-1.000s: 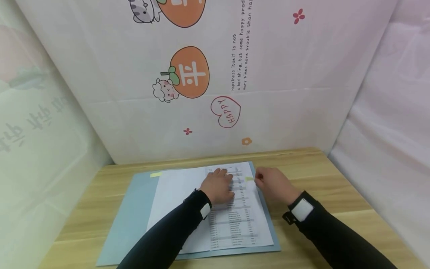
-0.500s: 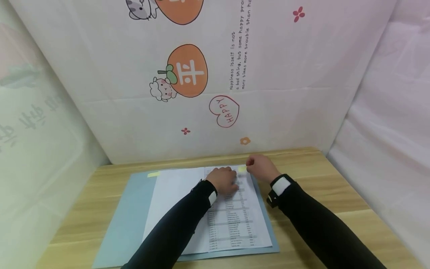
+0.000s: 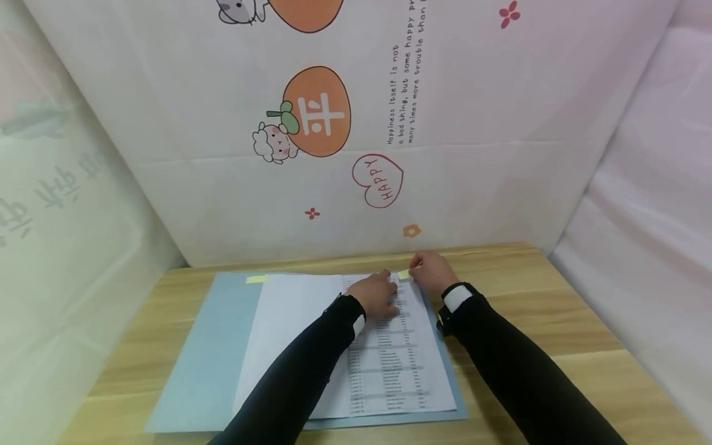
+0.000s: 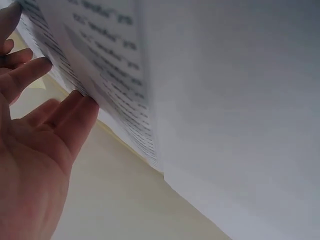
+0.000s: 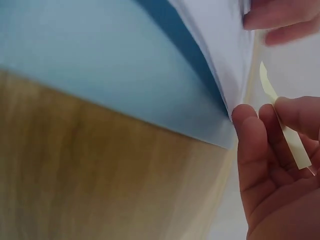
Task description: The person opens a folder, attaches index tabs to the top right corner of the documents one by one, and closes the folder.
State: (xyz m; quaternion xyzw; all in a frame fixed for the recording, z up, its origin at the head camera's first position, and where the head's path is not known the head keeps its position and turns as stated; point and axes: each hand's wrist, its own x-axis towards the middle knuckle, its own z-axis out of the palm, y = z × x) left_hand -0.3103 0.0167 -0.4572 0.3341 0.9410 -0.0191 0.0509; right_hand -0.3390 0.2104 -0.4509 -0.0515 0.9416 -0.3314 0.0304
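Observation:
My left hand [image 3: 375, 296] rests with spread fingers on the upper right of a white sheet of paper [image 3: 322, 405], which is blank on its left and printed with rows of small text on its right. Beneath it lies a larger light blue sheet [image 3: 194, 358]. At the sheet's top right corner, my right hand [image 3: 432, 272] pinches a short strip of pale yellow tape [image 5: 295, 145] between thumb and finger, its far end sticking out past the fingertips. The paper's edge [image 5: 212, 75] lifts slightly off the blue sheet in the right wrist view.
Another yellow strip [image 3: 256, 279] lies across the paper's top left corner, onto the blue sheet. The wooden tabletop [image 3: 534, 309] ends at a printed white cloth [image 3: 461, 185] behind. White cloth also hangs on both sides.
My right hand has moved up and slightly left along the paper's right edge to its top corner, carrying the yellow tape. My left hand has slid slightly right on the paper.

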